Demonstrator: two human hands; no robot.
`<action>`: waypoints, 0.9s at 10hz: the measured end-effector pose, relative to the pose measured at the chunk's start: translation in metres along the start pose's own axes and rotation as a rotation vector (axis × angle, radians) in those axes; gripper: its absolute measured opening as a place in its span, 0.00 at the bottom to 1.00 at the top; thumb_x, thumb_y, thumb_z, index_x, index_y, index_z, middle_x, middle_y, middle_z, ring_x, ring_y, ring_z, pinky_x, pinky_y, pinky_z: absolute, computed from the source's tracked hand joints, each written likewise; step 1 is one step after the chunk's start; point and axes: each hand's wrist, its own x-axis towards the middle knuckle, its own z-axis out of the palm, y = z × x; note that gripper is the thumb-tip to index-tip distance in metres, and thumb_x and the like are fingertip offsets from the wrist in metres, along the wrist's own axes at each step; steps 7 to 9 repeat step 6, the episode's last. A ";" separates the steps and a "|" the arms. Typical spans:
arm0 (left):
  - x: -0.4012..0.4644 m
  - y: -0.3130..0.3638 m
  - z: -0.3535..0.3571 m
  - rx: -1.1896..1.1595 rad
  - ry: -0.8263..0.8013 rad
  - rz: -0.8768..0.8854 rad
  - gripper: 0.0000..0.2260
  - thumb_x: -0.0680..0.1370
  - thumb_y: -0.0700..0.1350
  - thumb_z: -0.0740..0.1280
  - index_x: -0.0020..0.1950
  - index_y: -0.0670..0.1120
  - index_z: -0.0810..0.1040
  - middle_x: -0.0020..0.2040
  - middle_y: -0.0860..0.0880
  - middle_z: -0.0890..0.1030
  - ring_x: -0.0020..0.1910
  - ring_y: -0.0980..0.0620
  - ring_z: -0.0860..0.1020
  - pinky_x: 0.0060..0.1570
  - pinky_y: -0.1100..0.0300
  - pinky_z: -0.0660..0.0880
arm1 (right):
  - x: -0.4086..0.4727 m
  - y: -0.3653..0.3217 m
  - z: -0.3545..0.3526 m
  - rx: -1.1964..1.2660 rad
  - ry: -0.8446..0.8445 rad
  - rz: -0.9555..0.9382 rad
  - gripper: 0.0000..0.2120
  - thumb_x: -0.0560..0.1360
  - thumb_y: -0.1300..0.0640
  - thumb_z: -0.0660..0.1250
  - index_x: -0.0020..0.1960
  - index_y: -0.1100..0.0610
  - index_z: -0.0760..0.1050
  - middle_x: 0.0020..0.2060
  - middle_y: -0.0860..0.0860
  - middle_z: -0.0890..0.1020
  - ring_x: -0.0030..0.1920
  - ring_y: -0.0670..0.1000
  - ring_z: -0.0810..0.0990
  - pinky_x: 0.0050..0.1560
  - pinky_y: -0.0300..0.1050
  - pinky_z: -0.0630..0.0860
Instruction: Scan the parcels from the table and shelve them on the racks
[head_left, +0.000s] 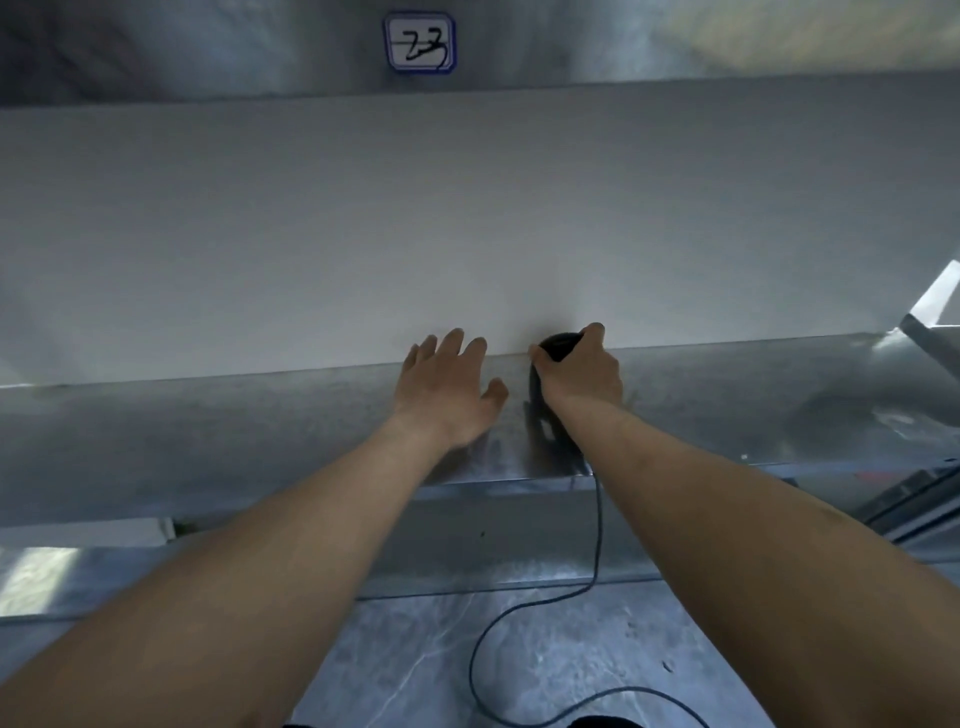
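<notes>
One black cable (540, 613) looped over the grey marbled floor (545, 670) nearest the camera and ran up to one black scanner (550, 358), mostly hidden in the right hand (579, 371), whose fingers curled round it. Two bare forearms reached forward over the metal shelf (208, 441). The left hand (449, 387) lay just beside the right, its fingers spread and straight, their tips touching the near edge of one parcel (467, 223). That parcel was a large, plain white, flat-faced box lying on the shelf and spanning nearly its whole width. Beyond it, one blue-bordered label (420, 42) bore a handwritten, struck-through "22".
</notes>
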 end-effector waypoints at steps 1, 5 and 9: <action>-0.001 -0.003 0.002 -0.001 0.006 0.005 0.30 0.85 0.60 0.58 0.85 0.51 0.58 0.86 0.46 0.56 0.84 0.39 0.54 0.82 0.44 0.51 | 0.001 -0.001 0.002 -0.014 0.006 0.002 0.26 0.81 0.43 0.69 0.69 0.56 0.63 0.63 0.61 0.79 0.60 0.64 0.80 0.50 0.50 0.72; -0.003 -0.010 -0.011 -0.026 0.005 0.026 0.30 0.84 0.60 0.58 0.84 0.51 0.59 0.85 0.46 0.57 0.83 0.41 0.56 0.82 0.46 0.51 | -0.005 -0.005 -0.006 -0.590 0.096 -0.212 0.34 0.82 0.33 0.60 0.77 0.55 0.61 0.69 0.60 0.73 0.68 0.63 0.74 0.64 0.56 0.70; -0.002 -0.008 -0.016 -0.033 0.038 0.042 0.30 0.84 0.61 0.58 0.84 0.51 0.59 0.85 0.46 0.58 0.83 0.41 0.57 0.82 0.46 0.53 | -0.007 -0.008 -0.011 -0.637 0.114 -0.365 0.31 0.84 0.35 0.57 0.78 0.54 0.63 0.71 0.57 0.72 0.70 0.61 0.72 0.67 0.56 0.68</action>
